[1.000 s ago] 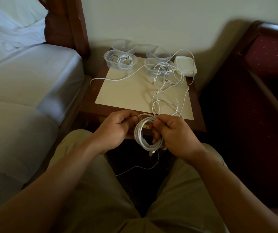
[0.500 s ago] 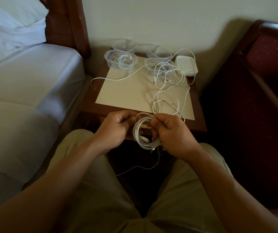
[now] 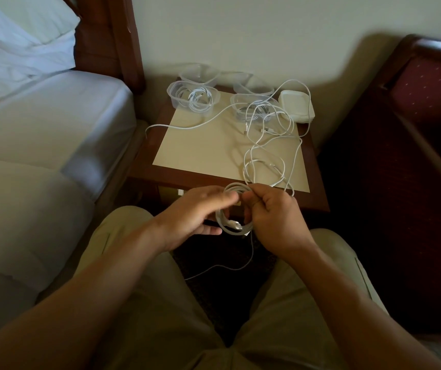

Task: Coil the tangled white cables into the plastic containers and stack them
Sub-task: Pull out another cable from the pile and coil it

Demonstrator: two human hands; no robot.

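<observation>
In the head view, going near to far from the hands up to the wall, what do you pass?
Coiled cable held between the left hand and right hand → loose tangled cable on the nightstand → container with a coiled cable → empty container by the wall.

bed (image 3: 40,145) left of nightstand (image 3: 230,180), containers (image 3: 192,96) at its back
</observation>
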